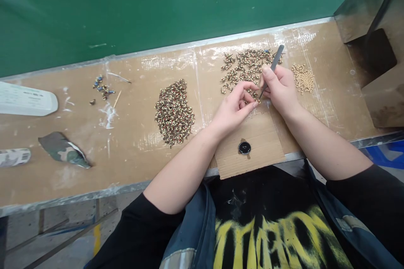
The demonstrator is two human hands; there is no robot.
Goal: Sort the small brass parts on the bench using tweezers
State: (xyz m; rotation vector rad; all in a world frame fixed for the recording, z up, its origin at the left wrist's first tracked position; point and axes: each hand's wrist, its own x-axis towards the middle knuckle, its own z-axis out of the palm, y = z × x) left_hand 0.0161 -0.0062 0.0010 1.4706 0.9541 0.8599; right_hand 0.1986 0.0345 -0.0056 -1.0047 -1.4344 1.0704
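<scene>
In my right hand (280,88) is a pair of dark tweezers (277,58), tilted with the tip pointing down toward my left fingers. My left hand (238,103) pinches a small brass-coloured metal part (258,101) between thumb and fingertips, largely hidden by the fingers. Just beyond both hands lies a loose spread of small brass-coloured parts with thin pins (240,67). To the right of my right hand is a patch of tiny tan pieces (303,78). Below my wrists, a small round dish of black liquid (244,148) sits on a cardboard piece (265,147).
A dense heap of similar brass parts (174,113) lies left of my left forearm. Farther left are a few blue-marked parts (102,87), a thin stick (117,98), a camouflage-patterned scrap (65,149) and a white bottle (27,100). A metal box (378,50) stands at the right.
</scene>
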